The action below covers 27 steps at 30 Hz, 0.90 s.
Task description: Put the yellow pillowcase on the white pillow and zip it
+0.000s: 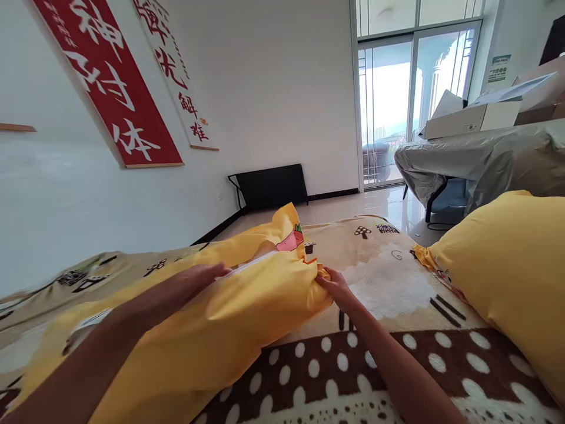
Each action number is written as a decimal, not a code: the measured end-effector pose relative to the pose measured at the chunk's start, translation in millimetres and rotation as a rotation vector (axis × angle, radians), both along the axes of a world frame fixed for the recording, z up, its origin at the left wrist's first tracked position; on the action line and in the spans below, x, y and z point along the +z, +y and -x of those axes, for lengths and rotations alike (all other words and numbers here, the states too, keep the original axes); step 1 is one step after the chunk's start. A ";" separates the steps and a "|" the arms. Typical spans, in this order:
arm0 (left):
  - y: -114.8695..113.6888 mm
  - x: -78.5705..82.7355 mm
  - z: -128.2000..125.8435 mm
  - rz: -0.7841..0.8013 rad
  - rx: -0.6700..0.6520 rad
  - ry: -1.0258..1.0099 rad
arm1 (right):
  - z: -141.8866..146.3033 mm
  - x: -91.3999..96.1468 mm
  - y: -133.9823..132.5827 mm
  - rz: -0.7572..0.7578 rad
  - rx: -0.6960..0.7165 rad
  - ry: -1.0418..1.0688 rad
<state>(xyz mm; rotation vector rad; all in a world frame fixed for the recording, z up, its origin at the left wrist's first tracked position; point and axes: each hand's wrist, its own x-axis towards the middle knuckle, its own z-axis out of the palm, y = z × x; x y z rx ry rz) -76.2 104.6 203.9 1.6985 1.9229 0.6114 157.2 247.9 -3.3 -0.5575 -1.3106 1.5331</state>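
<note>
A yellow pillowcase [247, 288] with a ruffled edge and a pink strawberry-like print lies across the bed in front of me. It looks filled, and a white strip shows along its opening. My left hand [200, 281] rests on the fabric beside that strip, fingers stretched out toward the right; its fingertips are partly hidden. At the ruffled right end, my right hand [333, 287] pinches a corner of the pillowcase between thumb and fingers.
A patterned blanket [371, 265] with a brown dotted band covers the bed. To the right sits a plump yellow pillow [521, 259]. Beyond are a plastic-covered table [468, 153] bearing boxes [477, 118], and a black folded table-like panel [273, 187] against the wall.
</note>
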 end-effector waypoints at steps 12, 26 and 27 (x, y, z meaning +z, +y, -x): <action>59.0 85.4 -17.3 -1.116 0.611 0.203 | -44.6 88.9 -64.7 -0.469 -0.314 -0.788; 33.9 -38.9 -21.1 -0.506 0.063 0.341 | -222.5 37.4 -71.1 -0.175 -0.538 -1.484; 23.4 -55.5 2.4 -0.433 0.125 0.436 | -228.9 31.2 -70.2 -0.124 -0.485 -1.447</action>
